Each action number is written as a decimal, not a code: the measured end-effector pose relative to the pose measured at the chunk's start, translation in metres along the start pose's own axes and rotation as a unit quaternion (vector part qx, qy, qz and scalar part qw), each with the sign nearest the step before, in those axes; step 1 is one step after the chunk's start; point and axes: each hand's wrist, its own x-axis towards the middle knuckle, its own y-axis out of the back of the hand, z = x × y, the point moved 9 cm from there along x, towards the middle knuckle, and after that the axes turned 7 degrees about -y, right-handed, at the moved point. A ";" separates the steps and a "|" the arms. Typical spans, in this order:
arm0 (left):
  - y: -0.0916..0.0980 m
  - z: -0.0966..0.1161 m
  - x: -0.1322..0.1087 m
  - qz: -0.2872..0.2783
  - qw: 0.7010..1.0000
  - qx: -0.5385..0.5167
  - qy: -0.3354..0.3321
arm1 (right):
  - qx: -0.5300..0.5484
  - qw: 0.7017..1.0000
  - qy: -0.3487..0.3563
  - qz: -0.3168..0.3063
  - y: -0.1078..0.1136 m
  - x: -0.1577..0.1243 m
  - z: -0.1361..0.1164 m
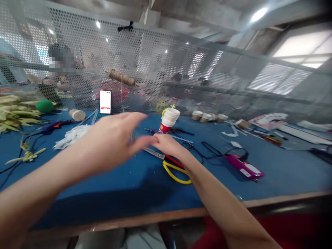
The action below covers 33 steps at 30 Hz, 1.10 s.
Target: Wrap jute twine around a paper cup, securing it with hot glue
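My left hand hovers above the blue table, fingers stretched out toward the right, blurred by motion, holding nothing. My right hand reaches forward beside it, its fingers hidden behind the left fingertips. Right under the right hand lie scissors with yellow and red handles, blades pointing left. A thin strand of twine hangs down from a spool on the mesh screen, ending near both hands. A tilted stack of paper cups stands just beyond the right hand.
A phone leans against the mesh screen. Palm leaves, a green ball, white scraps and a glue gun lie at left. A pink device with black cable sits right. A person sits behind the mesh.
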 end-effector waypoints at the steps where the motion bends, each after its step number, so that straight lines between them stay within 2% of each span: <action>1: -0.008 -0.024 0.003 -0.033 0.996 0.069 0.041 | -0.007 1.000 0.009 -0.016 -0.002 -0.010 0.004; 3: -0.040 -0.076 0.003 -0.142 0.973 0.141 0.111 | -0.065 0.996 0.011 -0.054 -0.012 -0.029 0.018; 4: -0.062 -0.099 0.000 -0.201 0.961 0.131 0.135 | -0.088 0.994 -0.003 -0.063 -0.015 -0.037 0.028; 6: -0.104 -0.133 -0.016 -0.304 0.931 0.042 0.198 | -0.107 0.988 -0.038 -0.102 -0.027 -0.049 0.045; 7: -0.118 -0.142 -0.023 -0.325 0.918 0.002 0.225 | -0.107 0.987 -0.048 -0.110 -0.031 -0.054 0.049; 11: -0.135 -0.152 -0.027 -0.259 0.929 -0.073 0.253 | -0.083 0.992 -0.066 -0.073 -0.033 -0.059 0.050; 14: -0.138 -0.148 -0.027 -0.231 0.928 -0.137 0.258 | 0.037 0.996 -0.065 -0.045 -0.035 -0.059 0.048; 16: -0.139 -0.144 -0.025 -0.217 0.927 -0.163 0.258 | 0.159 0.984 -0.071 -0.033 -0.038 -0.058 0.050; 18: -0.140 -0.141 -0.025 -0.210 0.928 -0.168 0.260 | 0.309 0.946 -0.088 -0.044 -0.042 -0.057 0.053; 20: -0.140 -0.137 -0.023 -0.196 0.931 -0.171 0.255 | 0.460 0.881 -0.088 -0.069 -0.044 -0.057 0.050; 22: -0.141 -0.136 -0.022 -0.179 0.934 -0.179 0.252 | 0.568 0.818 -0.047 -0.084 -0.036 -0.055 0.038; 24: -0.142 -0.134 -0.020 -0.161 0.934 -0.202 0.248 | 0.616 0.783 0.018 -0.078 -0.021 -0.052 0.023; 25: -0.141 -0.133 -0.019 -0.151 0.931 -0.226 0.245 | 0.619 0.781 0.045 -0.068 -0.013 -0.050 0.016; 27: -0.141 -0.129 -0.017 -0.131 0.911 -0.305 0.247 | 0.582 0.809 0.082 -0.026 0.000 -0.044 0.007; 30: -0.139 -0.121 -0.013 -0.104 0.858 -0.435 0.255 | 0.481 0.865 0.125 0.071 0.015 -0.033 -0.003; 33: -0.138 -0.112 -0.010 -0.083 0.803 -0.531 0.257 | 0.383 0.899 0.153 0.146 0.019 -0.026 -0.009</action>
